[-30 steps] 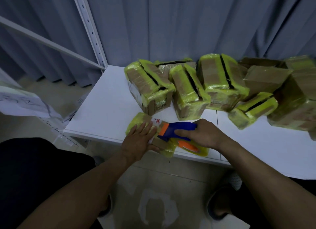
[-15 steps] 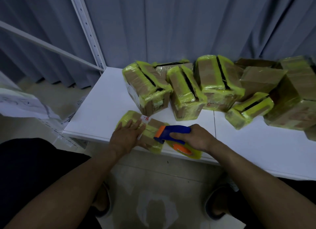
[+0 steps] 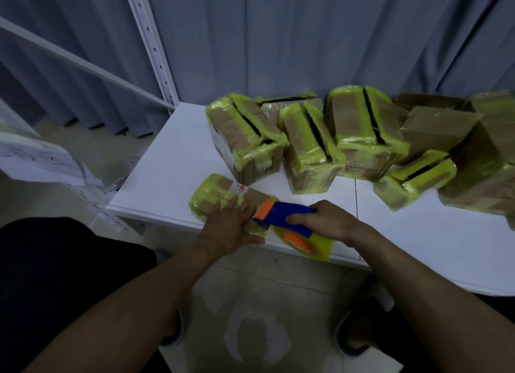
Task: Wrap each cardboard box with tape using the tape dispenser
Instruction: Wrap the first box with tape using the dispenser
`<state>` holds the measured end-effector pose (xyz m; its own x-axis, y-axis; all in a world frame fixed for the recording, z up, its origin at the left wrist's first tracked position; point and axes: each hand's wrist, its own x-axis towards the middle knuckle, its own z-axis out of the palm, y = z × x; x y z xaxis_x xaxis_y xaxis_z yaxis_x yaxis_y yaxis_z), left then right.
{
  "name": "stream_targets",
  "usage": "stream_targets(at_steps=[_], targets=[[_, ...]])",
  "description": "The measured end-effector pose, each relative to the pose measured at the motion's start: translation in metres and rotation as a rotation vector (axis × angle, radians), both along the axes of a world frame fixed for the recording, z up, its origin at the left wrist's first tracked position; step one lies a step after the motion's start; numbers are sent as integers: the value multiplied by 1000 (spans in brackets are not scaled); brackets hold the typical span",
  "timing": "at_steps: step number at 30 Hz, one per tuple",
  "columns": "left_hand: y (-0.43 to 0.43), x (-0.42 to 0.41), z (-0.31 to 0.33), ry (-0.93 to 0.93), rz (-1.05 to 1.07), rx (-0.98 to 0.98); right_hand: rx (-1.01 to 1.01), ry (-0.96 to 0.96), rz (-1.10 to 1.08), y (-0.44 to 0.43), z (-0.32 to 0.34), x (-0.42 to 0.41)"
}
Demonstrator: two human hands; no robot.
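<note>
Left hand (image 3: 231, 227) lies flat, fingers straight, on the small cardboard box (image 3: 217, 198), pressing it down at the near edge of the white counter (image 3: 167, 183). I have the right hand (image 3: 331, 222) curled around the blue handle of the tape dispenser (image 3: 284, 215), whose orange nose touches the box's right end just beside the left hand; its yellow tape roll (image 3: 320, 247) overhangs the counter's edge. Yellow-taped boxes (image 3: 306, 149) crowd the back, near the grey curtain (image 3: 306, 38)
</note>
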<state>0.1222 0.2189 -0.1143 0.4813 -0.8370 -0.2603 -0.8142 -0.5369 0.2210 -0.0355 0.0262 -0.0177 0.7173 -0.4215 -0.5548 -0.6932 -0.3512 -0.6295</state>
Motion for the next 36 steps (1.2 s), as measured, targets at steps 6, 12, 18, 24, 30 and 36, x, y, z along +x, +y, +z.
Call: stream_targets(at_steps=[6,12,18,24,30,36], targets=[[0,-1,3,-6,-2,-8,-95,4,13,2,1,-6],[1,0,1,10,-1,4,-40,15,-43,-13,13,-35],[-3,2,4,59,-1,-10,-38,19,-86,-20,12,-60],[-3,4,0,37,3,17,-51,32,-73,-25,0,-76],[-4,-7,0,-60,1,75,-99,120,16,-28,-15,-65],[5,-4,-3,-72,-31,14,-146,167,68,-17,-33,-48]])
